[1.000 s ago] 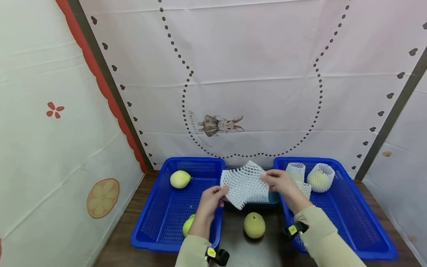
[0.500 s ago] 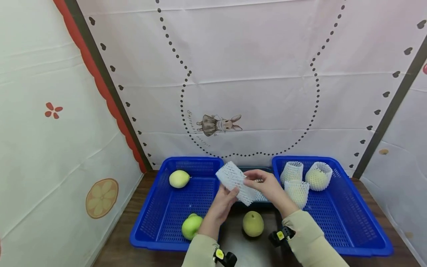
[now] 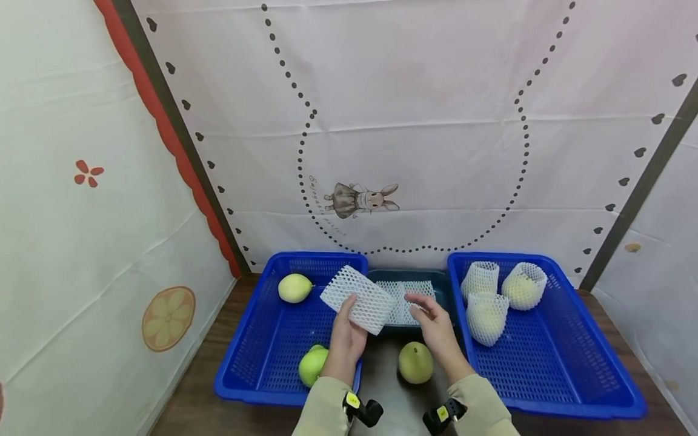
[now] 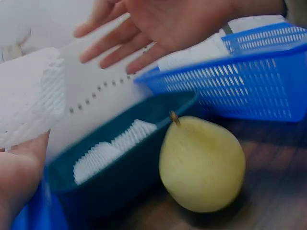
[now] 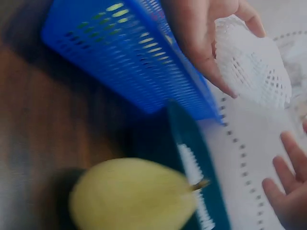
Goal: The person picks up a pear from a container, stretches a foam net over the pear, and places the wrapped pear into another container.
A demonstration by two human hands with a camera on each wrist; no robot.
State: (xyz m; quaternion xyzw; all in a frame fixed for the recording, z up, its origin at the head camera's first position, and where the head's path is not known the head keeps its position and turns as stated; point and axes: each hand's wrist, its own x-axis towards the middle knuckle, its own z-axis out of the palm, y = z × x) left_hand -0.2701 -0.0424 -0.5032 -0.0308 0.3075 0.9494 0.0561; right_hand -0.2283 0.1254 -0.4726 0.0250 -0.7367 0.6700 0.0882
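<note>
My left hand (image 3: 349, 336) grips a flat white foam fruit net (image 3: 360, 297) between thumb and fingers, raised over the gap beside the left basket. To the right, my right hand (image 3: 438, 330) hovers with fingers spread, holding nothing; the left wrist view also shows that hand (image 4: 158, 24) open. Just in front of the hands a yellow-green pear (image 3: 415, 363) stands on the table, its stem up; the same pear (image 4: 202, 165) is large in the left wrist view. Behind, a dark teal tray (image 3: 444, 284) has more foam nets (image 3: 400, 290) lying in it.
A blue basket (image 3: 289, 396) on the left has a pale yellow pear (image 3: 295, 288) and a green fruit (image 3: 312, 365) in it. The right blue basket (image 3: 572, 409) contains several net-wrapped fruits (image 3: 487, 318). A printed cloth (image 3: 414, 151) hangs behind.
The net, first stretched between both hands, has moved left and is now in my left hand alone. My right hand has let go and drawn down and back from it.
</note>
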